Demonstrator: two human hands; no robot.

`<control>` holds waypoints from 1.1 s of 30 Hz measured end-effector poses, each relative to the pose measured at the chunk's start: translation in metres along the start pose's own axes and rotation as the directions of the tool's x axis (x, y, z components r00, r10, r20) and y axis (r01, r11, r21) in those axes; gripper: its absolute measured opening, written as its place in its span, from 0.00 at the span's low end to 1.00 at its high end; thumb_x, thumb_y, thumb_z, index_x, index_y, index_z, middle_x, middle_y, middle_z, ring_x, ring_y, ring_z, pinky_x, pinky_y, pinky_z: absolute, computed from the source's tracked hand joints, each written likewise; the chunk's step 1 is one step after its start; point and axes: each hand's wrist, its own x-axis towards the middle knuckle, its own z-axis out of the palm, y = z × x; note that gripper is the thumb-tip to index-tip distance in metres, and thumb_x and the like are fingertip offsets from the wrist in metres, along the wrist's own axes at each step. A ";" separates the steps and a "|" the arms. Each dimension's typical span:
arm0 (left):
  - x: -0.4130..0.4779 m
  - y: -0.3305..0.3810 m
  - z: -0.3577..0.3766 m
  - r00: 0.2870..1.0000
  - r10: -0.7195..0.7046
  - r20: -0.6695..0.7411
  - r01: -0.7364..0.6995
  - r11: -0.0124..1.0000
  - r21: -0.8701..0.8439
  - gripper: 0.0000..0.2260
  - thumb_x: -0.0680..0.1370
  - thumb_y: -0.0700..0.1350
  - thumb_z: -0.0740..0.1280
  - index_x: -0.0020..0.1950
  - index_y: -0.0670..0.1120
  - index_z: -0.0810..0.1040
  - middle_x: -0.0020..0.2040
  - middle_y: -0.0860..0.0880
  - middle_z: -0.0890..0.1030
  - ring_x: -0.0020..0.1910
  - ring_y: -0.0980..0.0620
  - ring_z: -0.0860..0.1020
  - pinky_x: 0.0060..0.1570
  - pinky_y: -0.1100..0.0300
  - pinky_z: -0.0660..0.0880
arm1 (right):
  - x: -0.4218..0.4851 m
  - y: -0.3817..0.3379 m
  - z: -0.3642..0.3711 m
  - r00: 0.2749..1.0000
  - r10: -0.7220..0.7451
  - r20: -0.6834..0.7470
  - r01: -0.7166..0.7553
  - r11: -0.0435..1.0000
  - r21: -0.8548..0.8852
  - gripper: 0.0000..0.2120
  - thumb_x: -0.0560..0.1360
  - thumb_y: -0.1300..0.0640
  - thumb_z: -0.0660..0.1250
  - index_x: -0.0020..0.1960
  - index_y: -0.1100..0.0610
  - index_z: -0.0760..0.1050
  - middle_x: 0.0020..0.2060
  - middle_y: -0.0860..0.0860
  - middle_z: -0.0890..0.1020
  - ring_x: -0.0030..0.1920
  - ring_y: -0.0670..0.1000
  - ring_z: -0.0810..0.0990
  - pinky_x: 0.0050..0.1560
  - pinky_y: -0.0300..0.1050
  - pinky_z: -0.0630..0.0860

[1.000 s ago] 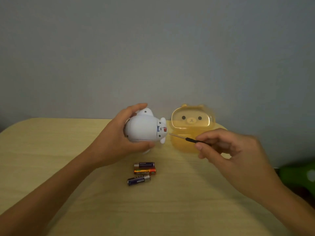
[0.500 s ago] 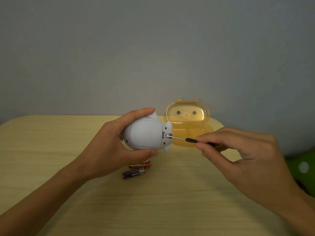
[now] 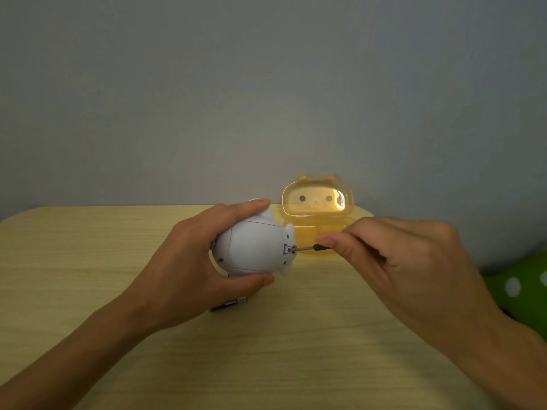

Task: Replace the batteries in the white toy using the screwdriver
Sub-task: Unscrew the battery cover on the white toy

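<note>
Compared with a second ago, the screwdriver (image 3: 307,248) tip is no longer short of the white toy (image 3: 251,247). It now sits in the small recess at the toy's right end, and the right hand (image 3: 393,255) has closed in towards it.

The left hand (image 3: 189,261) grips the toy at the centre of the frame, fingers over the top and thumb underneath, holding it on its side just above the table (image 3: 88,261). The right hand pinches the dark handle between thumb and fingertips, with the shaft lying level and pointing left.

The step in hand looks like loosening the battery-cover screw. To do it well, the person keeps the shaft in line with the screw, pushes gently inward while rolling the handle, and braces the toy so that it cannot turn with the tool. A tilted tip would likely slip out or chew the screw head. Whether the tip is truly seated is too small to tell.

One battery (image 3: 229,304) shows just below the left hand, partly hidden. An open yellow bear case (image 3: 318,199) stands right of centre behind the tool, handy for the freed screw.
</note>
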 end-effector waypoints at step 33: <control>-0.014 0.027 0.018 0.997 -0.055 0.051 0.062 0.986 -0.152 0.38 0.63 0.64 0.79 0.73 0.63 0.75 0.67 0.70 0.77 0.63 0.67 0.78 0.52 0.73 0.78 | -0.007 0.005 -0.043 0.986 -0.070 0.154 0.060 0.996 0.068 0.13 0.80 0.55 0.63 0.48 0.59 0.85 0.34 0.46 0.85 0.29 0.44 0.78 0.30 0.44 0.78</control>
